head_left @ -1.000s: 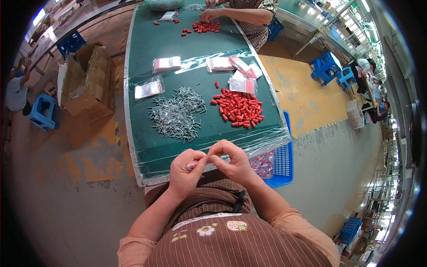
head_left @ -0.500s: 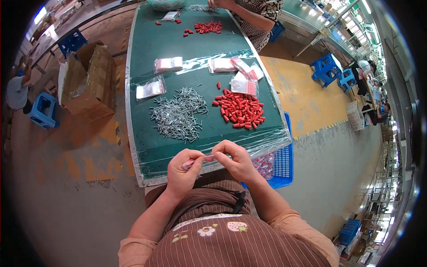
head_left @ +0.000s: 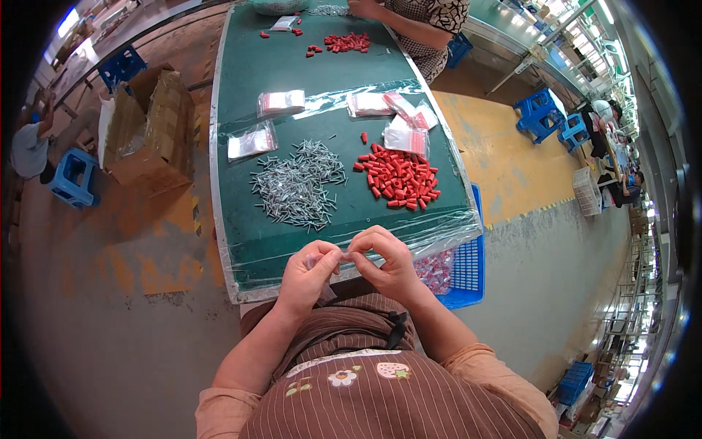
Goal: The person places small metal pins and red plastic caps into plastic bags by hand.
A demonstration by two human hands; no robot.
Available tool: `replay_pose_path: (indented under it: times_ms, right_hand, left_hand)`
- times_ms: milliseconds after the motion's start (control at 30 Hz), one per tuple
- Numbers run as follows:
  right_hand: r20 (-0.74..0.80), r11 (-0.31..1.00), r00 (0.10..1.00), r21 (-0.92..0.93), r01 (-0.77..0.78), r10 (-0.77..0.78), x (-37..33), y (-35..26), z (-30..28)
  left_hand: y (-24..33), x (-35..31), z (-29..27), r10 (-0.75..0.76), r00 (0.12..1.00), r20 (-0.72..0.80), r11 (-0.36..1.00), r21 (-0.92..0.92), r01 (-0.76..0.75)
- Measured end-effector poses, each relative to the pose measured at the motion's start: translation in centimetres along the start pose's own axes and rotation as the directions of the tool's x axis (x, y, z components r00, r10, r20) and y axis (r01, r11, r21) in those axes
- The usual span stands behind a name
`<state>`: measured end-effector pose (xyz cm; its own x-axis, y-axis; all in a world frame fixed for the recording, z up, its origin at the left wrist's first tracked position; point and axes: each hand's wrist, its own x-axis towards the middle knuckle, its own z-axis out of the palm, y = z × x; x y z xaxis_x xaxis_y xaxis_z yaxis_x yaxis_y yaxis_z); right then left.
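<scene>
Item: small clear bag [head_left: 344, 257], being pinched between both hands at lower centre of the frame, over the near edge of the green table [head_left: 241, 80].
Left hand [head_left: 307, 276] and right hand [head_left: 387, 263] are closing fingertips on the bag's top edge; its contents are probably too small to tell. Grey screws [head_left: 296, 186] and red caps [head_left: 398, 177] are lying mid-frame; a blue basket [head_left: 468, 263] is sitting at the right.
</scene>
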<state>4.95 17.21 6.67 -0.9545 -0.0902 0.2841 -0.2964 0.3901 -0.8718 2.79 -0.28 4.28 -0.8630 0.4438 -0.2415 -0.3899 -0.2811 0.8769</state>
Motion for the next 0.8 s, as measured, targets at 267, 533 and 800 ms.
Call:
replay_pose_path:
  times_ms: [267,533,800]
  right_hand:
    - [0.012,0.999,1.0,0.042,-0.02,0.02,0.1,-0.1,0.0]
    - [0.013,0.991,0.997,0.106,-0.083,0.082,-0.1,0.0,0.4]
    - [0.085,0.897,0.957,0.334,-0.29,0.278,-0.3,0.2,0.0]
  left_hand:
    - [0.5,-0.4,0.2,0.011,0.999,-0.032,0.993,0.118,-0.007]
    - [0.5,-0.3,0.5,0.349,0.937,0.013,0.832,0.456,-0.316]
    - [1.1,-0.4,0.4,0.302,0.951,-0.069,0.891,0.375,-0.256]
